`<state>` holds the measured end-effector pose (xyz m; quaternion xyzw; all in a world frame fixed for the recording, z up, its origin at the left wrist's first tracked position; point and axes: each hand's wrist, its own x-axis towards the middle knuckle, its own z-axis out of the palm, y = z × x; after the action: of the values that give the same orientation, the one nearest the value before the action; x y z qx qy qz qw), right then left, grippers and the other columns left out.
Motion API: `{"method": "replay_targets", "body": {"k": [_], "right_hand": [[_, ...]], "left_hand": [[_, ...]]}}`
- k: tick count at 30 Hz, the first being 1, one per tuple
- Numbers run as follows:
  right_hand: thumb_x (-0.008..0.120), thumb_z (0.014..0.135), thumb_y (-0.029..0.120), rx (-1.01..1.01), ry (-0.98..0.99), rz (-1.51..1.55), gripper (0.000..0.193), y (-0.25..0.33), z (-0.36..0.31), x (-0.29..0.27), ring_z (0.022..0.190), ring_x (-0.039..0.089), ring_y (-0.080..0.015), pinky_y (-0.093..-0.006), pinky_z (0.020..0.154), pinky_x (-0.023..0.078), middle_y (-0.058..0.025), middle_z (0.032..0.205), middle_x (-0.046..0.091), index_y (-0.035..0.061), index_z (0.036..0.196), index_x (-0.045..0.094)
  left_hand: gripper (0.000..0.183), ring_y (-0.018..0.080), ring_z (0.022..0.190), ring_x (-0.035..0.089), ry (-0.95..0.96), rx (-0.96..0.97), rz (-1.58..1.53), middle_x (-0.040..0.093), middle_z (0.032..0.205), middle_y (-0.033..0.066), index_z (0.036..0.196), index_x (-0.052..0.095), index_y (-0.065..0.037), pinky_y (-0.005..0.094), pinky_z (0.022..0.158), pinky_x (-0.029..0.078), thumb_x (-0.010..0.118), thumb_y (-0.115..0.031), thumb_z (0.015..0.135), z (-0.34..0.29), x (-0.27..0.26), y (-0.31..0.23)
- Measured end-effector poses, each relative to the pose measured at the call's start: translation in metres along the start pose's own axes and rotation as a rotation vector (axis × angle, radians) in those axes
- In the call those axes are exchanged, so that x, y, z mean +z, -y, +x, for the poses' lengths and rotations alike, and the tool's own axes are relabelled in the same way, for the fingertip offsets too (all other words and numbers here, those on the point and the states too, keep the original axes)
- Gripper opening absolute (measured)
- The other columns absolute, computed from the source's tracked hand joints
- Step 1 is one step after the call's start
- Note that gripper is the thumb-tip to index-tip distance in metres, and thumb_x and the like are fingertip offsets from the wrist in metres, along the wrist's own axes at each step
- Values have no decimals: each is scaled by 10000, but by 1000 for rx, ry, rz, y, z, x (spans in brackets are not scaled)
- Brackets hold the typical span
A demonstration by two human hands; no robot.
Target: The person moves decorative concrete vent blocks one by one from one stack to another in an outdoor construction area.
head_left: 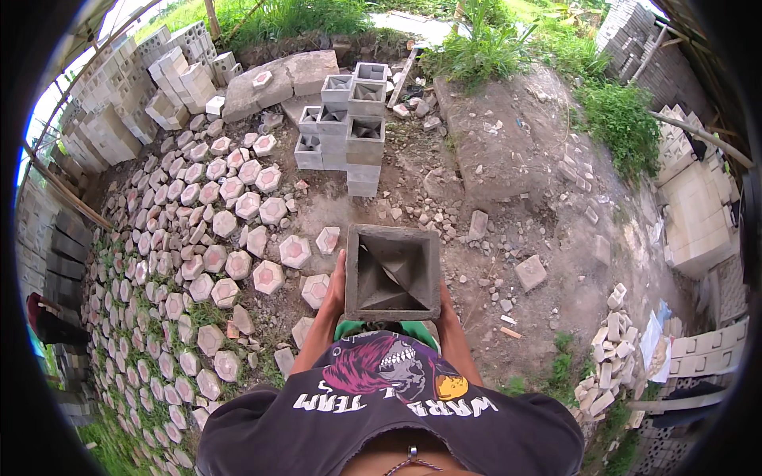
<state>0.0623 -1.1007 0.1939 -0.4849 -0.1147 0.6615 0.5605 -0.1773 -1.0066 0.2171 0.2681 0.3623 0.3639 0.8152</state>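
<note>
A square grey concrete vent block [394,274] is held in front of my body, its open face with twisted inner fins turned up toward me. My left hand [340,278] presses against its left side and my right hand [445,300] against its right side. Most of the fingers are hidden by the block's walls. Ahead of it, similar vent blocks are piled in uneven columns; the nearest column's top block [366,129] shows the same twisted fins inside.
Hexagonal pavers [248,205] cover the ground on the left. Broken concrete slabs [274,83] lie behind the pile. Rubble and a loose brick [530,273] lie to the right, near a heap of broken bricks [611,357]. Stacked blocks [111,131] line the far left.
</note>
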Motion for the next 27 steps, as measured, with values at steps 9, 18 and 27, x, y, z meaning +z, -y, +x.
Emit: {"method": "replay_targets", "body": {"k": [9,18,27], "right_hand": [[462,929,380,-22,-44,47,412,21,70,30,846,616,-179,-316,730,515,-90,995,631,50,1155,561],[442,933,457,104,6,58,500,65,146,42,879,610,-191,-332,767,513,-87,1034,623,47,1201,543],[379,956,525,24,72,-52,600,139,279,59,1004,570,-196,-325,854,487,-94,1165,568,52,1315,464]], "left_hand": [[727,233,1016,590,-73,-17,-69,578,1183,159,1325,456,-5,347,890,478,283,-597,940,45,-12,-41],[724,231,1016,589,-147,-5,-79,582,1177,150,1316,464,-10,348,890,478,276,-600,940,114,3,-81],[736,229,997,583,-195,71,21,576,1186,149,1313,473,-4,346,890,466,265,-604,941,261,-20,-105]]}}
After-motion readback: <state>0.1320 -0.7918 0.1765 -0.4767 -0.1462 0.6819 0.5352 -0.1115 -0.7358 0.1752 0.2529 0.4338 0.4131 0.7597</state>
